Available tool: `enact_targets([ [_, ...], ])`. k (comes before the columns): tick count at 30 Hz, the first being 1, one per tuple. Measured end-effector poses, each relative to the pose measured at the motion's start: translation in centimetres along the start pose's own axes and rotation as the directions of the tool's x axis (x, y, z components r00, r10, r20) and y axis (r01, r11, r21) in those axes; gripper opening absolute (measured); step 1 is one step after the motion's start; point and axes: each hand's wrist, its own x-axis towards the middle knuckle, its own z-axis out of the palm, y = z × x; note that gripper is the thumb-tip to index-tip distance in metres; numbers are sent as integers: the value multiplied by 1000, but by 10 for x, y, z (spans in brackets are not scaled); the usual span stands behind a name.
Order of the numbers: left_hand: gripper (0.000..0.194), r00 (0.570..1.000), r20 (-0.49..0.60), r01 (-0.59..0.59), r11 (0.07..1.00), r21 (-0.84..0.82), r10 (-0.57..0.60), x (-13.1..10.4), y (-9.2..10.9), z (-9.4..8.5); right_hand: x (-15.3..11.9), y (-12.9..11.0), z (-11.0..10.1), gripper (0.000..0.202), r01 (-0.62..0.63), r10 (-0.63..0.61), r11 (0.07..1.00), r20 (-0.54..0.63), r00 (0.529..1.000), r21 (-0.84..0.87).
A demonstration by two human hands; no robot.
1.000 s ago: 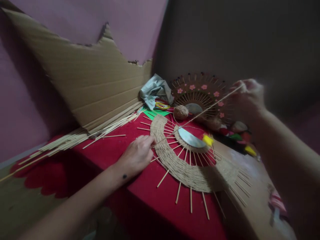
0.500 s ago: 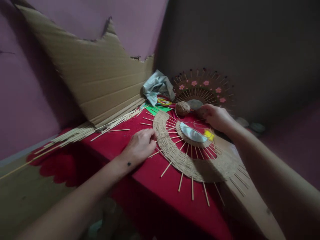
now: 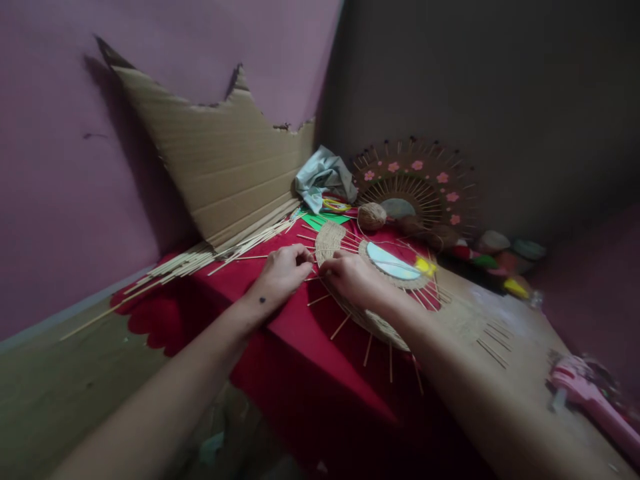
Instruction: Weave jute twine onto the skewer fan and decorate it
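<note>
A half-round wall piece of thin sticks and a woven jute band (image 3: 331,239) lies on the red cloth, with a half-moon mirror (image 3: 393,261) at its centre. My left hand (image 3: 285,272) is closed in a pinch beside the stick ends at the band's outer left edge; what its fingers hold is too small to make out. Close to it, my right hand (image 3: 350,275) reaches over the band with fingers pinched, seemingly on the jute twine, though the hold itself is hidden. From the twine ball (image 3: 372,216), a loose strand runs toward the mirror.
Loose sticks (image 3: 175,268) lie at the left below a leaning cardboard sheet (image 3: 225,167). A crumpled grey cloth (image 3: 325,177) and a finished flowered fan piece (image 3: 417,175) stand behind. A yellow piece (image 3: 425,267) lies by the mirror, a pink glue gun (image 3: 575,377) at right.
My right hand has come left and nearer, from beside the twine ball to the woven band next to my left hand. The view has swung slightly right, bringing the pink glue gun into sight.
</note>
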Motion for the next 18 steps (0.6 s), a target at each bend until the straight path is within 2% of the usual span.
enact_targets([
  [6, 15, 998, -62, 14, 999, -52, -17, -5, -19, -4, 11, 2, 4, 18, 91, -89, 990, 23, 996, -107],
  [11, 14, 992, -123, 11, 995, -97, -23, -12, -23, -1, 11, -2, 9, 24, 160, -160, 965, 21, 987, -208],
  [15, 12, 984, -171, 41, 997, -62, -51, -15, -21, -1, 11, -2, 10, 26, 165, -166, 949, 19, 986, -268],
  [18, 10, 980, -200, 19, 999, 42, -10, -17, -19, -2, 11, 1, 8, 25, 153, -157, 943, 10, 988, -296],
])
